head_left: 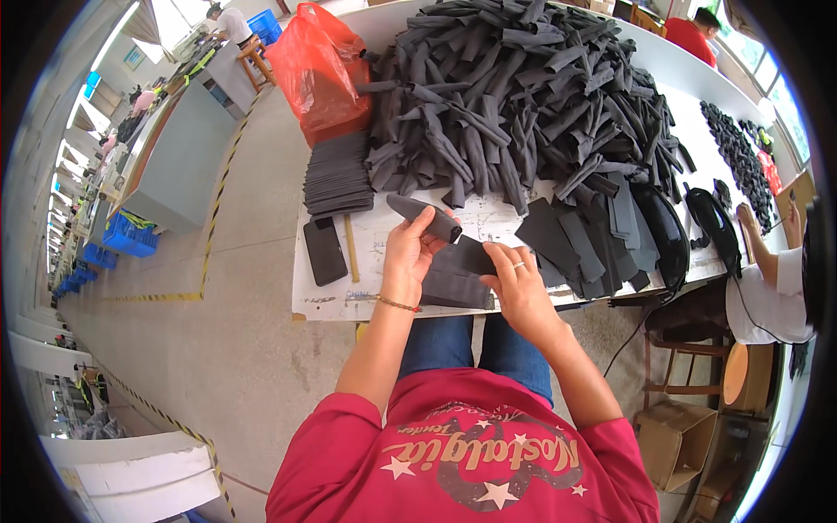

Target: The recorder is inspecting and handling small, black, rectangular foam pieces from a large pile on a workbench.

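My left hand [408, 254] is closed around a rolled dark grey fabric piece [427, 218], held above the white table near its front edge. Just to the right, my right hand [523, 286] pinches a flat dark fabric piece [471, 255] between thumb and fingers. Beneath both hands lie more flat dark pieces [453, 289], partly hidden by them. A large heap of rolled dark fabric pieces [514, 96] covers the table beyond my hands. Flat strips [575, 240] lie fanned out to the right of my right hand.
At the table's left are a neat fabric stack [338, 174], a red plastic bag [323, 78], a black phone [325, 251] and a thin yellowish stick [351, 248]. Black curved items [660, 235] lie rightward, near a co-worker's arm [760, 244]. Below stands a cardboard box [676, 443].
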Demonstrator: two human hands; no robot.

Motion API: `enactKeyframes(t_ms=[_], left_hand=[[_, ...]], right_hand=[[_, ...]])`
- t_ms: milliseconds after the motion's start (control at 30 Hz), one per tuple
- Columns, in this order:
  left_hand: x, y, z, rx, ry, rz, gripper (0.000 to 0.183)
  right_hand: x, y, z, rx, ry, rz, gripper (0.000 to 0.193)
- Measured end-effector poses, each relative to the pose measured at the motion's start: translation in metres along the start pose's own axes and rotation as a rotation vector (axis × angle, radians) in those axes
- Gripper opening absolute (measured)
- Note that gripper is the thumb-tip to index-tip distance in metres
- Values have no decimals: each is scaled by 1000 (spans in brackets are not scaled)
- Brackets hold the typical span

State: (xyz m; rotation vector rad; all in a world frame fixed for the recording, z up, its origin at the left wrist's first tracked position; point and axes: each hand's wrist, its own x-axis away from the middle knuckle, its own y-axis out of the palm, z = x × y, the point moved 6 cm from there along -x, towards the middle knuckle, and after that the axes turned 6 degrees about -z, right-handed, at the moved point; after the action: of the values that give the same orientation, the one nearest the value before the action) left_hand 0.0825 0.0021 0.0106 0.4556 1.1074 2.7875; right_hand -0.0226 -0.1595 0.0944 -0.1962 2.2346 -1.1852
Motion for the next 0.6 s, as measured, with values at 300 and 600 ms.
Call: enactKeyframes(t_ms=[300,600], left_hand=[[8,9,-3,-78,-43,-31,26],[21,22,-2,-18,-28,-53,25]], right_hand=[[-8,-10,1,100,-57,155,41],[-14,-17,0,273,-116,157,39]])
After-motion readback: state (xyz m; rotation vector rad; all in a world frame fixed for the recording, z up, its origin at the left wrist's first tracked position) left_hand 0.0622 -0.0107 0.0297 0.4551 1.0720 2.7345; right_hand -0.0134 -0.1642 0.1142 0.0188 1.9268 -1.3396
